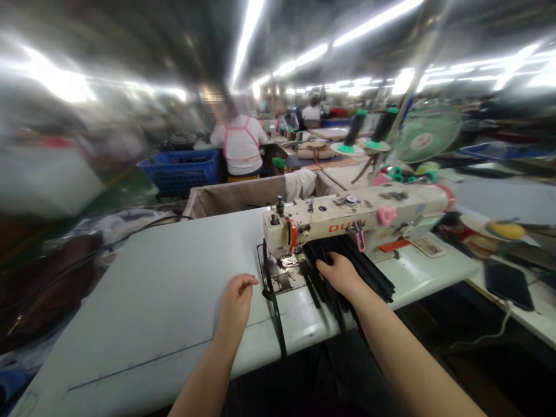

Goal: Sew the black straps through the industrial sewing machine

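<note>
My right hand (341, 275) reaches under the arm of a white sewing machine (347, 217), its fingers closing on black strips (369, 272). These lie in a long bundle right of the needle, and some hang over the table's front edge. My left hand (238, 295) is just left of the needle plate (286, 278), fingers loosely curled, with nothing visible in them. Between my hands, a narrow black strap (278, 321) runs from the machine head down to the table edge, apart from my left fingers. My right fingertips are partly hidden among the strips.
The pale sewing table (174, 278) carries a printed ruler line. Behind it stand a fabric-lined bin (238, 194), a blue crate (182, 168) and a seated person (243, 145). Thread cones (356, 130) and a green fan (428, 136) rise behind the machine. A phone (508, 284) lies right.
</note>
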`<state>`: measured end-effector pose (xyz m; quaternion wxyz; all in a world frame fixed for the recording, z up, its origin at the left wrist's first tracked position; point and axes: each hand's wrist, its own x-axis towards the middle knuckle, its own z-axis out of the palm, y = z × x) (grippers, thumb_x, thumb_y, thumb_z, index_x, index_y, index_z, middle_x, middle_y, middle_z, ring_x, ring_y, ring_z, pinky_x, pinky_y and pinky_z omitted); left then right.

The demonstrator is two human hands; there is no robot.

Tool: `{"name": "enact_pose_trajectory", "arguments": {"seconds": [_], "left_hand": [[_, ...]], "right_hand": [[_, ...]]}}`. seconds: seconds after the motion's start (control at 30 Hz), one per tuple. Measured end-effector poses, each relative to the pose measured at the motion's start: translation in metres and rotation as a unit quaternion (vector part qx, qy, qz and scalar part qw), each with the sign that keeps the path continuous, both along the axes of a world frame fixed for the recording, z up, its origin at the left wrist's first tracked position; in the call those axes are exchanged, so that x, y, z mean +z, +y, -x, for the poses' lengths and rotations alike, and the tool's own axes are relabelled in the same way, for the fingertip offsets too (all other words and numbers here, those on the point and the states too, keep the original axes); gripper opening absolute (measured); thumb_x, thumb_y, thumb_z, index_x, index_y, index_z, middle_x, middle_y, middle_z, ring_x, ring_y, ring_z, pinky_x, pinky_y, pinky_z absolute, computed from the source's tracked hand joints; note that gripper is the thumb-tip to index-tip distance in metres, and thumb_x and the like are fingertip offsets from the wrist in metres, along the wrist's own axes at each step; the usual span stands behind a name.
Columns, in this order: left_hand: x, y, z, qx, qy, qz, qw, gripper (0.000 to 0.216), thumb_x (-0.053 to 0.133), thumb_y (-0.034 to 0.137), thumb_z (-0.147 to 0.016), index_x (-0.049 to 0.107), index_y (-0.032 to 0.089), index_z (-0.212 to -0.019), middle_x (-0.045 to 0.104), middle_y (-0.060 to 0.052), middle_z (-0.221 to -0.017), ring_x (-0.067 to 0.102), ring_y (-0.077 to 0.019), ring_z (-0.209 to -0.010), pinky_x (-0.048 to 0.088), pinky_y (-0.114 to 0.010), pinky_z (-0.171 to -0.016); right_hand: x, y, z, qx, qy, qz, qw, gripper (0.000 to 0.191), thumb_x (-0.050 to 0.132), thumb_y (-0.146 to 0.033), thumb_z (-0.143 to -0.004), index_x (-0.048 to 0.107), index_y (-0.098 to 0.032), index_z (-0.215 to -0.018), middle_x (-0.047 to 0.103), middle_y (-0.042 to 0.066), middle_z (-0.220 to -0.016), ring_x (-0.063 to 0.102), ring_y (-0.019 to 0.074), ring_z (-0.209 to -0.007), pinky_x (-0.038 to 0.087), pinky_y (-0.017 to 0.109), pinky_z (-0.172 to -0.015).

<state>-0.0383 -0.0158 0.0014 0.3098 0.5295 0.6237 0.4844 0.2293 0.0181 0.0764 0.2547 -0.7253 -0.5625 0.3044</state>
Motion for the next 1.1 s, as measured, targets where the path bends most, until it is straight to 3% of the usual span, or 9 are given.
{"name": "enact_pose_trajectory", "arguments": {"seconds": [0.1,0.2,0.27,0.37,0.57,0.7,0.77,0.9,1.1], "left_hand": [[0.000,0.007,0.001,0.006,-0.002,0.012,1.000,0.020,0.053,0.029,-0.076,0.071,0.023,-0.081,0.075,-0.005,-0.098,0.067,-0.0251,-0.100,0.050,-0.039,-0.097],[0.000,0.013,0.000,0.018,0.007,0.028,0.999,0.020,0.052,0.027,-0.077,0.071,0.023,-0.082,0.075,-0.004,-0.098,0.067,-0.0248,-0.100,0.049,-0.039,-0.097],[-0.001,0.015,-0.001,0.021,0.013,0.037,0.999,0.021,0.051,0.026,-0.077,0.071,0.023,-0.083,0.076,-0.004,-0.099,0.067,-0.0246,-0.100,0.048,-0.039,-0.097],[-0.003,0.015,-0.004,0.017,0.011,0.042,0.999,0.020,0.051,0.026,-0.077,0.071,0.023,-0.082,0.075,-0.004,-0.099,0.067,-0.0245,-0.100,0.048,-0.039,-0.097],[-0.006,0.017,-0.007,0.022,0.023,0.046,0.998,0.021,0.051,0.025,-0.077,0.070,0.023,-0.083,0.075,-0.004,-0.098,0.066,-0.0247,-0.099,0.047,-0.039,-0.094],[-0.002,0.022,-0.010,0.022,0.038,0.055,0.997,0.022,0.050,0.022,-0.077,0.071,0.023,-0.083,0.074,-0.004,-0.093,0.066,-0.0238,-0.092,0.048,-0.037,-0.089],[0.001,0.024,-0.011,0.021,0.044,0.057,0.997,0.022,0.050,0.021,-0.076,0.071,0.022,-0.082,0.074,-0.004,-0.091,0.065,-0.0234,-0.089,0.048,-0.036,-0.086],[0.005,0.027,-0.014,0.028,0.054,0.062,0.996,0.022,0.050,0.019,-0.076,0.071,0.022,-0.082,0.073,-0.003,-0.089,0.065,-0.0223,-0.086,0.048,-0.034,-0.083],[0.008,0.028,-0.018,0.041,0.070,0.078,0.994,0.022,0.051,0.016,-0.077,0.072,0.021,-0.082,0.074,-0.003,-0.086,0.065,-0.0220,-0.084,0.049,-0.033,-0.080]], "right_hand": [[0.004,-0.029,0.000,0.014,0.144,0.039,0.989,0.030,0.047,-0.035,-0.096,0.064,-0.014,-0.109,0.081,0.016,-0.088,0.077,0.0262,-0.078,0.061,0.038,-0.071],[-0.002,-0.069,0.003,0.025,0.258,0.065,0.964,0.027,0.061,-0.037,-0.088,0.065,-0.016,-0.104,0.081,0.016,-0.099,0.078,0.0237,-0.083,0.062,0.036,-0.076],[-0.012,-0.094,0.003,-0.012,0.478,0.093,0.874,0.035,0.079,-0.028,-0.072,0.069,-0.016,-0.103,0.081,0.013,-0.104,0.078,0.0247,-0.094,0.060,0.036,-0.087],[-0.030,-0.125,0.000,-0.059,0.623,0.141,0.767,0.049,0.080,-0.008,-0.057,0.075,-0.015,-0.105,0.081,0.010,-0.105,0.076,0.0254,-0.101,0.057,0.037,-0.096],[-0.046,-0.150,-0.009,-0.083,0.676,0.233,0.694,0.043,0.082,-0.008,-0.061,0.078,-0.013,-0.104,0.081,0.009,-0.093,0.077,0.0261,-0.096,0.060,0.036,-0.090],[-0.044,-0.145,-0.003,-0.096,0.635,0.229,0.732,0.031,0.083,-0.041,-0.081,0.076,-0.016,-0.098,0.064,-0.002,-0.053,0.075,0.0202,-0.067,0.060,0.026,-0.060],[-0.043,-0.142,0.001,-0.085,0.605,0.214,0.762,0.034,0.084,-0.043,-0.079,0.075,-0.016,-0.098,0.066,-0.001,-0.055,0.074,0.0191,-0.065,0.056,0.021,-0.054],[-0.043,-0.141,0.002,-0.105,0.572,0.210,0.786,0.042,0.092,-0.040,-0.070,0.076,-0.012,-0.096,0.077,0.006,-0.078,0.076,0.0179,-0.076,0.060,0.021,-0.065],[-0.042,-0.147,-0.002,-0.101,0.519,0.178,0.830,0.046,0.091,-0.051,-0.068,0.075,-0.013,-0.088,0.074,0.004,-0.069,0.071,0.0139,-0.062,0.053,0.018,-0.052]]}}
